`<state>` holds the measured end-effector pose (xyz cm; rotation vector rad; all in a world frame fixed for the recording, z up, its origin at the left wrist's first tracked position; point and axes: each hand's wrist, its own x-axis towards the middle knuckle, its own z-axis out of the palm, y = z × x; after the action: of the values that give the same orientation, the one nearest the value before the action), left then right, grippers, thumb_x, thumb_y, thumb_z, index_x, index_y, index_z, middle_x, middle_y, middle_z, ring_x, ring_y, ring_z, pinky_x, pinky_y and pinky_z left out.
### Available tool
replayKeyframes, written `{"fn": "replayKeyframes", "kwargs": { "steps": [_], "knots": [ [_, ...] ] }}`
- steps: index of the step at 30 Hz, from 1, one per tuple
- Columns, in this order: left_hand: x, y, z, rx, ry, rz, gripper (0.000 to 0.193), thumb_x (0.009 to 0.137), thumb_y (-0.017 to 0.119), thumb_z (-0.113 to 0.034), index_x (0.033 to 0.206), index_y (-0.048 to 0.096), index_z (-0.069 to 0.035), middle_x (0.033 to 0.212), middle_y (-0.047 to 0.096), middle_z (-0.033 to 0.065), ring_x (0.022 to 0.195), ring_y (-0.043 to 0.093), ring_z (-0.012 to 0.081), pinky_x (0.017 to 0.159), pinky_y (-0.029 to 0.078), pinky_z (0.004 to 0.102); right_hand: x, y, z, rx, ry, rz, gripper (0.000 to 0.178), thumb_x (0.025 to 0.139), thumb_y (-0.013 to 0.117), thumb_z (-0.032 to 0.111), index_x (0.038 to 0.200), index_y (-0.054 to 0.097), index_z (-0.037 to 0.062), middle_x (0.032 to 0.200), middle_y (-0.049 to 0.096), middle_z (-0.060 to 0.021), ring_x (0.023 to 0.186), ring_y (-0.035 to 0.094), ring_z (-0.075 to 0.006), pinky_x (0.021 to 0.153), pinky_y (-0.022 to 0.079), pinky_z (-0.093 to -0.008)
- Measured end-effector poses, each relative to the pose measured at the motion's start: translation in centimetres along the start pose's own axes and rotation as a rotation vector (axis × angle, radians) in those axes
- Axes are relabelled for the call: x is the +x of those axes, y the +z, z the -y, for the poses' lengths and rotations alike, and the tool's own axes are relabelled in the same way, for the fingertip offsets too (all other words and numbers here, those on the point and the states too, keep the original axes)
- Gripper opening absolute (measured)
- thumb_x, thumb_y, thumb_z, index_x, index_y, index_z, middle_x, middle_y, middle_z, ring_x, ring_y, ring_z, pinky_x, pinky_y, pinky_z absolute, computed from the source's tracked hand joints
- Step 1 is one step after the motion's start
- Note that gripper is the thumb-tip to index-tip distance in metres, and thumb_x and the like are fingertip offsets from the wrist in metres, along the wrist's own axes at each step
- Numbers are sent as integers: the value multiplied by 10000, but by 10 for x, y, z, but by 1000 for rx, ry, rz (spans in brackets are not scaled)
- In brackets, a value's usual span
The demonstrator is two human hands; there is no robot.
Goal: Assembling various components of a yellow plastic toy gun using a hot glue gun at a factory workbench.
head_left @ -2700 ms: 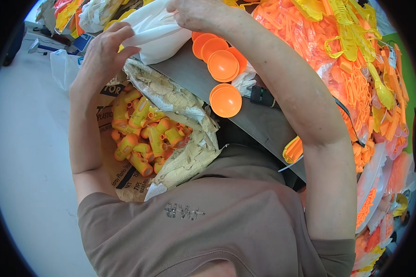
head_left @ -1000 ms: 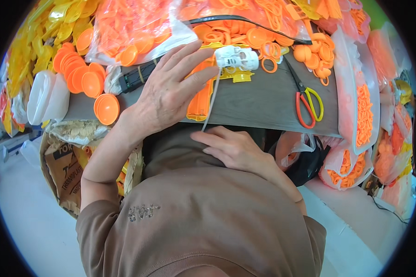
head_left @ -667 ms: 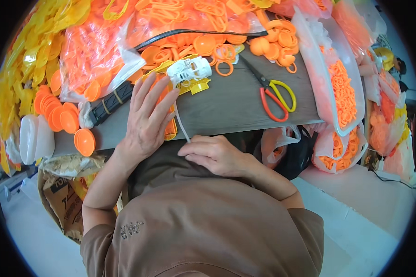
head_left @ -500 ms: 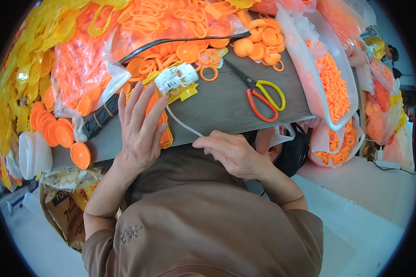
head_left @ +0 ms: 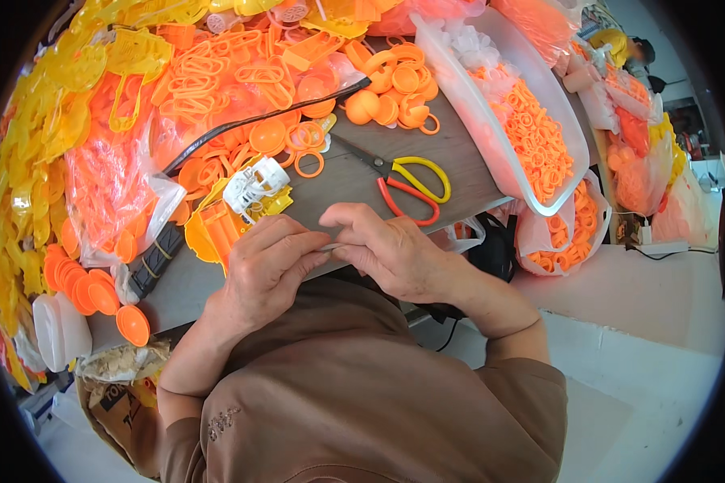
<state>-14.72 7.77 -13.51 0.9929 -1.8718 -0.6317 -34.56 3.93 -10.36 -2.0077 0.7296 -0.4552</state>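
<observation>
Pale and thin, a cord (head_left: pixel 331 247) stretched between the fingertips of two bare hands just past the front edge of a grey tabletop (head_left: pixel 338 189), only a short length of it visible. The left hand (head_left: pixel 267 272) pinched the cord between thumb and bent fingers, while the right hand (head_left: pixel 395 249) gripped it close by with its lower fingertips, one digit raised above the pinch. Just beyond the left hand, a white, openwork plastic part (head_left: pixel 255 187) rested on a yellow-and-orange plastic casing (head_left: pixel 217 233). Scissors with one red and one yellow handle (head_left: pixel 385 167) lay beyond the right hand, near a long translucent plastic bin (head_left: pixel 477 113) holding small orange plastic rings (head_left: pixel 540 133). A narrow black strap (head_left: pixel 203 142) crossed a heap of orange plastic pieces (head_left: pixel 201 72) at the back, with glossy yellow plastic pieces (head_left: pixel 28 201) piled at far left. Round orange plastic discs (head_left: pixel 133 324) overlapped along the table's left side, beside a translucent white container (head_left: pixel 60 330). Below that corner stood a brown paper sack (head_left: pixel 125 410), near the left elbow of the worker's plain brown shirt (head_left: pixel 362 386).
</observation>
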Motion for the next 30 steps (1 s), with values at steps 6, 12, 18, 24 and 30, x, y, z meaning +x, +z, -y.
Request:
{"fn": "replayKeyframes", "kwargs": {
  "steps": [6,12,18,24,30],
  "knots": [
    [-3,-5,3,-16,-83,-83,160,742,694,46,893,646,25,781,589,101,684,579,212,596,466,293,23,-109,-14,63,207,-430,220,842,557,82,1054,608,49,778,599,-10,630,518,-46,601,440,-203],
    [2,-14,-2,-84,-182,-94,131,775,677,53,900,645,31,774,586,86,669,574,148,579,463,251,29,-236,-122,-1015,348,-387,163,794,599,111,899,678,14,846,638,-148,770,600,-261,696,470,-346],
    [-2,-15,-3,-100,-220,-58,127,783,672,47,906,651,22,780,588,75,675,575,144,590,471,246,39,-230,-165,-1103,345,-304,126,753,582,86,800,691,45,796,652,-174,770,635,-315,694,487,-421],
    [-3,-19,0,-169,-255,-100,105,801,662,19,906,660,15,784,591,70,690,580,138,600,472,246,41,-228,-162,-1119,429,-243,176,803,550,125,886,677,35,897,644,-179,866,607,-332,750,472,-429],
    [-1,-20,0,-319,-370,-124,104,825,660,-37,918,672,8,792,601,55,706,572,115,633,458,244,36,-236,-170,-1231,336,-192,232,798,546,123,970,682,47,946,643,-155,899,587,-331,796,464,-415]
  ]
}}
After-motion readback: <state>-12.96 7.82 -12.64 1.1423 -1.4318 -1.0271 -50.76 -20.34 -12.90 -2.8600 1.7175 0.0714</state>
